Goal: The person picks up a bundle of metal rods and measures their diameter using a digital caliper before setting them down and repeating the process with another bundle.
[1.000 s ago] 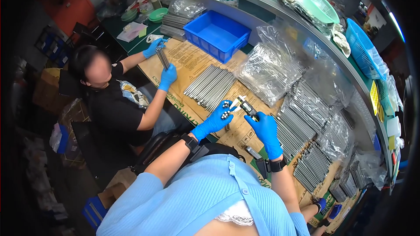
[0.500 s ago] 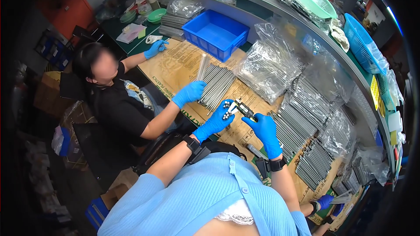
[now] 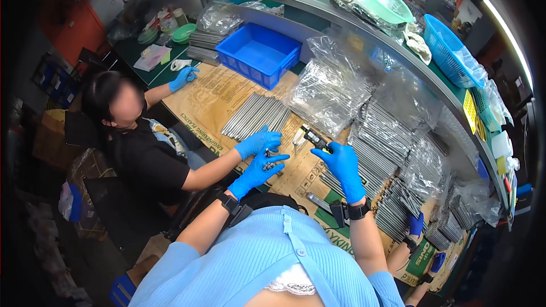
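My left hand, in a blue glove, is closed round a small bunch of metal rods whose ends show between the fingers. Just beyond it, close enough to overlap in view, is a co-worker's blue-gloved hand; whether they touch I cannot tell. In my right hand, also gloved blue, is a black digital caliper. Its jaws point left over the brown paper, apart from the rods. A row of grey metal rods lies beyond the co-worker's hand.
A blue bin stands at the back, with clear plastic bags to its right. More rods lie in stacks on the right, where another person's purple-gloved hand reaches in. A metal shelf edge curves above.
My left hand has moved left with its rods, away from the caliper jaws. The co-worker's near hand has come towards it and no longer holds rods upright. The purple-gloved hand has moved onto the rods.
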Demonstrator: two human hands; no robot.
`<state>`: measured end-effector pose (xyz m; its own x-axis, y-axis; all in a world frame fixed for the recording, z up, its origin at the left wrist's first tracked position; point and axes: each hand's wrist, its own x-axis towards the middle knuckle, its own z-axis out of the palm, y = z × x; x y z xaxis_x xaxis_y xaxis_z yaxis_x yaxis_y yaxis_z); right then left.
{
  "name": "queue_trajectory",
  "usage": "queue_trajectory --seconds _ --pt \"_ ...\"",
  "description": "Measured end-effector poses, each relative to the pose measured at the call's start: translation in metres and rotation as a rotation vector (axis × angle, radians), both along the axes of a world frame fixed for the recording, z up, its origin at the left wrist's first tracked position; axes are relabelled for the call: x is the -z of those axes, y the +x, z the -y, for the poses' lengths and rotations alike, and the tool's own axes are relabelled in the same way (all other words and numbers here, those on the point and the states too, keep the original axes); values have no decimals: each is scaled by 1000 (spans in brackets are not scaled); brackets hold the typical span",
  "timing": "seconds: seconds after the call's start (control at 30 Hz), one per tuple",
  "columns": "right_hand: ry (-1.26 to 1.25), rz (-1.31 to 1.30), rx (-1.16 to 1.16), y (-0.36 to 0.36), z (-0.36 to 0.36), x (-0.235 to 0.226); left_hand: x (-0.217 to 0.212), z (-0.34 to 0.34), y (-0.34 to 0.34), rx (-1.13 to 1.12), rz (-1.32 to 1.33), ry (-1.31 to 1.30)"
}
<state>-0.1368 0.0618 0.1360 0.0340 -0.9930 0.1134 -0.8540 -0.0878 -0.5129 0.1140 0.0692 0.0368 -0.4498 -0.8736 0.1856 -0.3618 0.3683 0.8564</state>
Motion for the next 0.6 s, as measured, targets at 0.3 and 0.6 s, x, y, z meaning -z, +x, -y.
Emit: queue_trajectory --seconds 0.3,0.6 --pt "-47 -96 -148 35 13 13 -11 7 -16 -61 10 -59" --pt "34 -31 -63 29 -3 19 7 18 -20 -105 -607 285"
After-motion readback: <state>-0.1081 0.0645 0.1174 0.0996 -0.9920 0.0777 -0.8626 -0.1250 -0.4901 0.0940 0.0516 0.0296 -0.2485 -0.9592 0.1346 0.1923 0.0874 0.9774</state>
